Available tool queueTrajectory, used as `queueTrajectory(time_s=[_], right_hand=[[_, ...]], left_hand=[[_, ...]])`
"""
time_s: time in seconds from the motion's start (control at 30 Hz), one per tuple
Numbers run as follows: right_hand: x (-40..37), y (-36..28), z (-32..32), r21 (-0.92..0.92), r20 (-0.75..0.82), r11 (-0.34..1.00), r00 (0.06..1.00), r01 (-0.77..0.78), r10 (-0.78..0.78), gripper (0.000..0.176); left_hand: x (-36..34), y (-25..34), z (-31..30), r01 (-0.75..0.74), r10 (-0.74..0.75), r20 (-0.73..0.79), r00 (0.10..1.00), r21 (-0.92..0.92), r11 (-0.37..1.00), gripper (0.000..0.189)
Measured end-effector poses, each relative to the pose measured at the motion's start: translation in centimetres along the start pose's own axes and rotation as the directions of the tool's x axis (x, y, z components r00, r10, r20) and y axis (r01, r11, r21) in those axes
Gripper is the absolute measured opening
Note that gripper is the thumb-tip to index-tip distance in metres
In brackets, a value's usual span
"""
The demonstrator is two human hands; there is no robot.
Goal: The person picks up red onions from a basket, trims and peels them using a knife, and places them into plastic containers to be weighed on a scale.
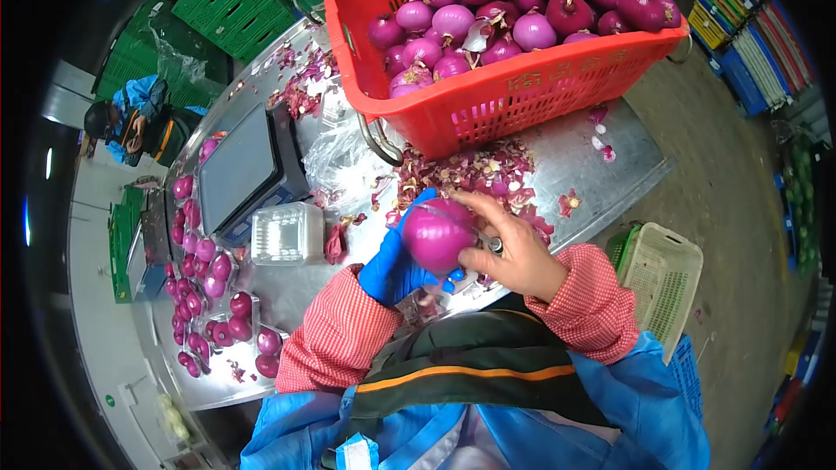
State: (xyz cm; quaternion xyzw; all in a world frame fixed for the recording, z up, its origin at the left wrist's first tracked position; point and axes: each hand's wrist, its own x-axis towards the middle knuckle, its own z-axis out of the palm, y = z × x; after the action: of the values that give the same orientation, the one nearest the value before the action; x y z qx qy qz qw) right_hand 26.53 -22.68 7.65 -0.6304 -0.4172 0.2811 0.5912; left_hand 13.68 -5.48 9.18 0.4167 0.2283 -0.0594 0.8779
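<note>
A large red onion (pixel 440 235) sits in my left hand (pixel 392 265), which wears a blue glove and is wrapped round its left side and underside. My bare right hand (pixel 518 252) is closed at the onion's right side, with forefinger and thumb against the skin. From its curled fingers pokes the round metal end of a small tool (pixel 495 245); the rest of that tool is hidden. Loose onion skins (pixel 470 176) lie on the metal table just beyond my hands.
A red crate (pixel 488 113) heaped with onions stands on the metal table (pixel 601 165). Left are a scale (pixel 239 165), clear plastic trays (pixel 287 233) and packed onions (pixel 239 326). A pale basket (pixel 666 274) is at right. Another person (pixel 131 122) is far left.
</note>
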Motion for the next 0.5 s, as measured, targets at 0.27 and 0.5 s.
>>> queueTrajectory(time_s=[0.27,0.5], right_hand=[[-0.9,3.5,2.2,0.561,0.191,0.674,0.867,-0.480,0.460,0.043],[-0.6,0.4,1.4,-0.771,-0.046,0.610,0.938,0.185,-0.343,0.027]], left_hand=[[1.2,-2.2,-2.0,-0.488,0.508,0.126,0.852,0.540,0.685,0.109],[0.6,-3.4,-3.8,-0.306,0.375,-0.057,0.925,0.474,0.826,0.083]])
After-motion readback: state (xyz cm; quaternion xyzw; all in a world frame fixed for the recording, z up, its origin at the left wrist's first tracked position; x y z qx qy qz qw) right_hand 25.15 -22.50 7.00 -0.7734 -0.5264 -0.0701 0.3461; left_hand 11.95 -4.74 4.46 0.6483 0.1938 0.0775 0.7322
